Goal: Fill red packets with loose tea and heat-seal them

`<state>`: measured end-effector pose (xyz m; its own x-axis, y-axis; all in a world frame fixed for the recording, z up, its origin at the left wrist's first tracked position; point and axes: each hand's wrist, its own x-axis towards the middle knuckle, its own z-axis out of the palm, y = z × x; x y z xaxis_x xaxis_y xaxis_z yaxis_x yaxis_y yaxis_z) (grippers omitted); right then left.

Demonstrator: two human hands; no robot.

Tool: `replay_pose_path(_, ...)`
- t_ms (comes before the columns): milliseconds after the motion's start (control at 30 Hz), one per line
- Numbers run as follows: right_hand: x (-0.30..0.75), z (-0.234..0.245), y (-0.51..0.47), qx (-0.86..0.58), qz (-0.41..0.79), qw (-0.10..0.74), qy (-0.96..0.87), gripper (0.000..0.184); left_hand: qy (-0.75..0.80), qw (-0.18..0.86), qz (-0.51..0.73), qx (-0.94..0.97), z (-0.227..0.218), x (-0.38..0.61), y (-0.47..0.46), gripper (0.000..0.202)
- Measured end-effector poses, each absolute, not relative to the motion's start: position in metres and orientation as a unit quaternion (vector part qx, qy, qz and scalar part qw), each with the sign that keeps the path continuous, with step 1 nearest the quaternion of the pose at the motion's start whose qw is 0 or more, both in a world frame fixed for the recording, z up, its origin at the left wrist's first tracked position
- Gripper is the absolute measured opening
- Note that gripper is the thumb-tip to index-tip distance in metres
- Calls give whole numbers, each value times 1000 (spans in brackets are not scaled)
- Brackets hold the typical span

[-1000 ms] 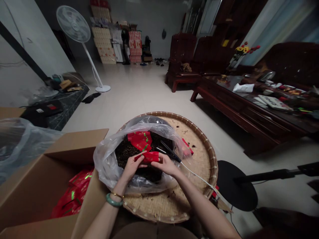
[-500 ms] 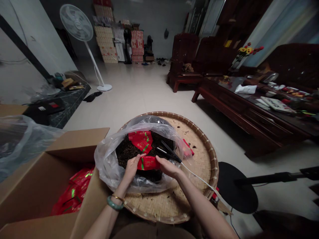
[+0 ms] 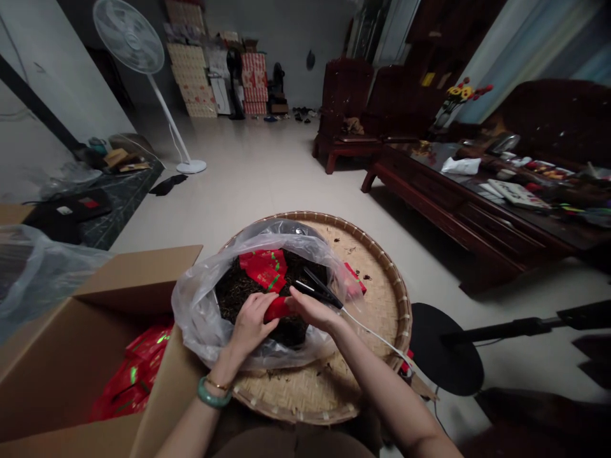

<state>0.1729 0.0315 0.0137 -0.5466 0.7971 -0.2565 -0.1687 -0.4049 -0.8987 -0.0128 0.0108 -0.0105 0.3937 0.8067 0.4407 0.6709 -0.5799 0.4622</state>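
Note:
Over the open plastic bag (image 3: pixel 200 318), my left hand (image 3: pixel 252 321) wraps round the left part of a small red packet (image 3: pixel 277 310). At its right end, my right hand (image 3: pixel 312 310) holds the packet with straighter fingers, partly covering it. Below them, the bag is filled with dark, dry leaves that look like loose tea (image 3: pixel 229 299). Several red packets with green marks (image 3: pixel 264 267) lie on the leaves. Just beyond my right hand rests a black, two-armed corded tool like a hair straightener (image 3: pixel 322 294), its arms apart.
The bag stands on a round woven bamboo tray (image 3: pixel 382 331). A cardboard box (image 3: pixel 157 388) at the left holds several red packets (image 3: pixel 136 369). The tool's white cord (image 3: pixel 370 332) crosses the tray. A black round base (image 3: pixel 446 350) stands at the right, near a low wooden table (image 3: pixel 458 222).
My left hand has closed further over the packet, and my right fingers have shifted over its right end. Less of the packet shows. The whole view has shifted slightly.

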Motion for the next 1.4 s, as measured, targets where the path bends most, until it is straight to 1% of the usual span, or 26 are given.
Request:
replay_pose_path(100,187,16,39,-367,750,344,-429,69,465,113,352,804,-14,-18,13,44)
replay_pose_path(167,195,11,42,-411,695,382,-449,64,485,113,370,785,-15,-21,14,42)
replay_pose_path(200,198,6,42,-439,653,385,-482,58,494,114,379,774,-15,-22,14,41)
replay_pose_path(233,199,0,40,-468,605,371,-528,51,501,117,386,766,-15,-23,14,40)
replay_pose_path(267,199,-6,38,-485,553,334,-589,46,507,122,391,758,-15,-23,15,39)
replay_pose_path(300,197,-12,34,-491,506,282,-651,48,513,128,396,751,-15,-24,15,38)
replay_pose_path(333,194,-17,30,-490,467,222,-701,57,519,136,401,743,-14,-24,16,36)
replay_pose_path(400,185,-24,22,-496,398,129,-761,74,532,151,411,725,-14,-25,16,35)
replay_pose_path(433,180,-26,19,-499,371,94,-778,77,537,159,416,717,-14,-26,17,35)
replay_pose_path(467,175,-26,17,-501,349,69,-789,76,540,166,420,710,-14,-26,17,35)
replay_pose_path(600,161,-23,19,-502,311,28,-806,64,546,189,420,700,-15,-27,16,35)
replay_pose_path(733,160,-25,28,-493,323,15,-808,63,541,201,418,701,-15,-25,15,34)
replay_pose_path(867,161,-32,33,-494,362,46,-789,54,536,209,421,701,-15,-24,15,35)
replay_pose_path(967,160,-35,33,-505,410,97,-753,52,535,213,425,699,-15,-24,15,34)
replay_pose_path(1133,162,-36,37,-515,485,196,-679,33,533,217,426,698,-15,-26,15,33)
replay_pose_path(1300,169,-37,45,-501,590,318,-548,27,537,216,435,690,-14,-27,16,33)
replay_pose_path(1400,172,-37,45,-465,675,361,-445,22,538,211,442,686,-13,-25,16,33)
